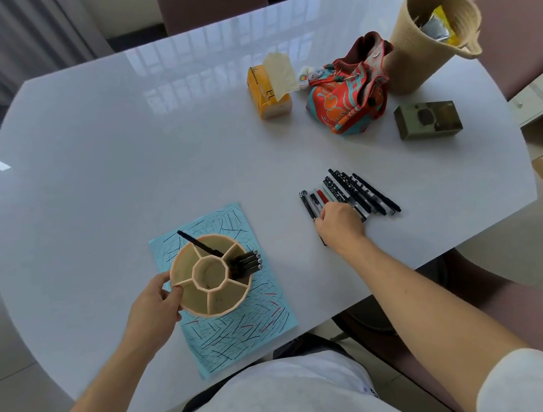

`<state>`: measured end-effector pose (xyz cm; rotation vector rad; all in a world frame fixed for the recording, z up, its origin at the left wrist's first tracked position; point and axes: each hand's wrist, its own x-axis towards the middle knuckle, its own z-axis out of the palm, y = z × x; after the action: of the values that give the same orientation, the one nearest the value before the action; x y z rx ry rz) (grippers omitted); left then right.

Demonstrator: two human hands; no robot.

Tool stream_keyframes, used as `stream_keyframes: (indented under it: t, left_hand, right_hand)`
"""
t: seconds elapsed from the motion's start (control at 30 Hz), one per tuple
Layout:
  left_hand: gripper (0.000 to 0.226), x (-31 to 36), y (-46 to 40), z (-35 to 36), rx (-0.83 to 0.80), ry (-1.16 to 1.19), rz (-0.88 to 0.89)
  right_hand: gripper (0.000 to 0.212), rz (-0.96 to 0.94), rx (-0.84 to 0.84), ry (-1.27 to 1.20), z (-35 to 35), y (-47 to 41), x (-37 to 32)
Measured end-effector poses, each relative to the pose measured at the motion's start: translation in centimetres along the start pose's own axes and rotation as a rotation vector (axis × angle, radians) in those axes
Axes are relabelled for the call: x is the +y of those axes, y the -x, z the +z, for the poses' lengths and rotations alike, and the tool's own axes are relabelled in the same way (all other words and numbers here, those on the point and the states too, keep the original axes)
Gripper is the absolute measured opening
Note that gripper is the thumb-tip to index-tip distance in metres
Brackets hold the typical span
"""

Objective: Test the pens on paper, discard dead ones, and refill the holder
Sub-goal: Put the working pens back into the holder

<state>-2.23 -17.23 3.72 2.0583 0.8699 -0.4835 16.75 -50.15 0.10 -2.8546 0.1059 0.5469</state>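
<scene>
A glossy white table (120, 156) with rounded corners filled the view, with chairs around it and a pale curtain at the far left. The left hand (154, 304) reached in from the lower left, and its thumb and fingers gripped the rim of a beige pen holder (212, 274) on its near-left side. The right hand (339, 226) stretched further out, knuckles up, its fingers curled down over the near ends of a row of pens (354, 194) lying on the table; one dark pen tip showed just below the hand, so it seemed to be grasping a pen or two, though the fingertips were hidden.

The holder stood on a light blue sheet of paper (240, 326) covered with black and red test strokes. It had a central cell ringed by wedge compartments. A cluster of black pens (246, 263) leaned out of the right-hand wedge, and a single black pen (199, 245) slanted out of a far wedge; the other cells showed no pens.

The loose pens lay side by side, right of the paper and well apart from the holder. Farther back stood a yellow tissue pack (269, 98), a colourful cloth pouch (348, 100), a woven basket (431, 39) holding packets, and a small olive box (429, 119).
</scene>
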Motion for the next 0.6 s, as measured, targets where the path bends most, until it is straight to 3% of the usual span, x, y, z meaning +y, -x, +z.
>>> stream_keyframes:
  t: [0.47,0.6]
  left_hand:
    - [0.036,0.0,2.5,0.2,-0.048,0.066,-0.022]
    - [0.042,0.5,2.6,-0.4,-0.041,0.089,-0.005]
  right_hand:
    - [0.033,0.115,-0.169,-0.118,0.0,-0.5,-2.0]
    - [0.020,0.097,-0.125,-0.149,-0.1,0.2,-2.2]
